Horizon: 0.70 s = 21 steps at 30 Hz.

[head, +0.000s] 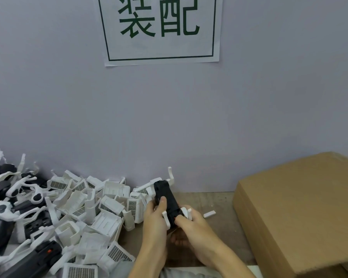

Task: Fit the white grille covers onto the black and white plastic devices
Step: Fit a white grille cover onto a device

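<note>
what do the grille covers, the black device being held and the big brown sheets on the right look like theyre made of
Grille covers: likely moulded plastic, matte white, with crisp thin walls and fine mesh windows. Black device: apparently hard plastic too, matte black, moulded ridges, white arms. Brown sheets: look like cardboard, dull tan, flat, stacked edges showing.

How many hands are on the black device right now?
2. The left hand grips the black device from its left side, thumb on top; the right hand holds its near end above the table. Fingers underneath are partly hidden.
</note>
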Each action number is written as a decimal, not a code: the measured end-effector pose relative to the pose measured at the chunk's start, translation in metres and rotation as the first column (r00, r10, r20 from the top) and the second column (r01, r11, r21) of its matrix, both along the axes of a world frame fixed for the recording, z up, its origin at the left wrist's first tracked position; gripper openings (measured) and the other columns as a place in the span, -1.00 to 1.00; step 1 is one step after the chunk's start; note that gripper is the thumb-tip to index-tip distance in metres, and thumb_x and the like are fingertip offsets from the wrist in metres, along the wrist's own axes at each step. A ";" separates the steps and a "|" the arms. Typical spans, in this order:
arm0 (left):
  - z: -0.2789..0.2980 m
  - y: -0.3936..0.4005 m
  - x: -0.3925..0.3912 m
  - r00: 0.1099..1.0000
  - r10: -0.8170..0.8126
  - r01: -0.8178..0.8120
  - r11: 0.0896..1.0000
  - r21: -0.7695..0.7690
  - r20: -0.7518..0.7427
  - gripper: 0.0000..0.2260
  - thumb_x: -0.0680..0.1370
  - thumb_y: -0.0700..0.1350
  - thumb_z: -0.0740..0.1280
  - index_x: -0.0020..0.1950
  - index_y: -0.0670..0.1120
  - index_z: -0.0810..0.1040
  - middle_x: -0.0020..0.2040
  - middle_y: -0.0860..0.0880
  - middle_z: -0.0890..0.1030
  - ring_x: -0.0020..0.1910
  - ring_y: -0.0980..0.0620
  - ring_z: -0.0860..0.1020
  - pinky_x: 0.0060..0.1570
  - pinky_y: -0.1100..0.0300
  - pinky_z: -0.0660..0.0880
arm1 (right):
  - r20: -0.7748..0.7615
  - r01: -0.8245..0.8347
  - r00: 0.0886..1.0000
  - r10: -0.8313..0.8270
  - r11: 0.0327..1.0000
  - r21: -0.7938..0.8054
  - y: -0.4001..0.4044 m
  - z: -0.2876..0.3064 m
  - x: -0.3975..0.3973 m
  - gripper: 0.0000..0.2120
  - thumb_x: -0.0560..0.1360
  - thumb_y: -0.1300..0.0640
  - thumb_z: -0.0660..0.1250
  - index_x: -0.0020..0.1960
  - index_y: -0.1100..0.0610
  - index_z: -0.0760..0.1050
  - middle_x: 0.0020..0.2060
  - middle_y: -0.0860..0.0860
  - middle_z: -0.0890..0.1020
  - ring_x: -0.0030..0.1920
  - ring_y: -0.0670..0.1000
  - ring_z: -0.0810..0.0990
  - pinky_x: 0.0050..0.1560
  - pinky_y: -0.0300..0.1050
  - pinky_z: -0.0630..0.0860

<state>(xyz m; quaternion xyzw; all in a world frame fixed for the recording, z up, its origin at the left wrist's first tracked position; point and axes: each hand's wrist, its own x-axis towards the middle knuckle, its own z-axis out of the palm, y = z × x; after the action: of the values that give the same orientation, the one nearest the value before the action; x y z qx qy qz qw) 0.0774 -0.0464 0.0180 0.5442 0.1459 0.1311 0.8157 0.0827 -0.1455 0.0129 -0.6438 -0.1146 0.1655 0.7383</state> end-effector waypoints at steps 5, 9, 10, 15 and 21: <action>0.004 -0.006 -0.006 0.997 -0.003 -0.006 0.993 0.117 0.081 -0.86 0.65 -0.12 0.28 0.17 -0.08 0.57 0.05 -0.20 0.68 0.12 -0.23 0.63 0.28 -0.29 0.45 | -0.068 0.063 0.996 -0.058 0.996 0.070 -0.004 0.000 0.003 -0.86 0.59 0.27 0.20 -0.06 0.12 0.51 -0.37 0.04 0.53 -0.42 -0.01 0.40 -0.39 -0.15 0.33; 0.002 -0.005 -0.005 0.997 0.002 -0.011 0.993 0.118 0.083 -0.85 0.65 -0.10 0.28 0.19 -0.04 0.57 0.09 -0.16 0.68 0.15 -0.19 0.63 0.30 -0.26 0.46 | -0.044 0.052 0.998 -0.048 0.995 0.083 -0.005 0.000 0.003 -0.91 0.61 0.16 0.29 -0.06 0.13 0.51 -0.32 0.06 0.58 -0.39 -0.02 0.48 -0.35 -0.16 0.40; 0.001 -0.004 -0.004 0.998 0.005 -0.010 0.998 0.068 0.067 -0.83 0.65 -0.09 0.27 0.20 -0.07 0.57 0.10 -0.21 0.67 0.15 -0.25 0.62 0.29 -0.27 0.46 | -0.010 0.051 0.999 -0.050 0.997 0.058 -0.005 -0.001 0.003 -0.93 0.62 0.18 0.29 -0.04 0.13 0.51 -0.32 0.04 0.58 -0.39 -0.04 0.50 -0.33 -0.16 0.41; 0.002 0.004 -0.008 0.998 -0.014 0.003 0.979 -0.203 -0.054 -0.72 0.66 -0.03 0.24 0.18 -0.20 0.60 -0.06 -0.29 0.65 -0.28 -0.20 0.61 -0.42 0.07 0.50 | 0.104 0.020 0.995 -0.007 0.993 -0.120 -0.001 -0.003 0.001 -0.83 0.57 0.17 0.28 0.14 0.02 0.52 -0.31 -0.04 0.60 -0.32 -0.01 0.53 -0.28 -0.15 0.46; 0.003 0.002 -0.008 1.000 -0.004 0.003 0.994 -0.109 -0.010 -0.74 0.65 -0.06 0.27 0.18 -0.21 0.57 -0.01 -0.36 0.63 -0.26 -0.25 0.58 -0.27 -0.05 0.50 | -0.006 -0.007 1.000 0.006 0.992 -0.129 0.000 0.001 -0.001 -0.82 0.48 0.10 0.26 0.06 0.02 0.55 -0.31 -0.02 0.66 -0.36 -0.02 0.55 -0.30 -0.16 0.47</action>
<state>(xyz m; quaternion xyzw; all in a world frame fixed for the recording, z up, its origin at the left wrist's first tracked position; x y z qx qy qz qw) 0.0696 -0.0441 0.0211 0.5000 0.1559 0.1187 0.8436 0.0820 -0.1455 0.0136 -0.6893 -0.1037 0.1767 0.6949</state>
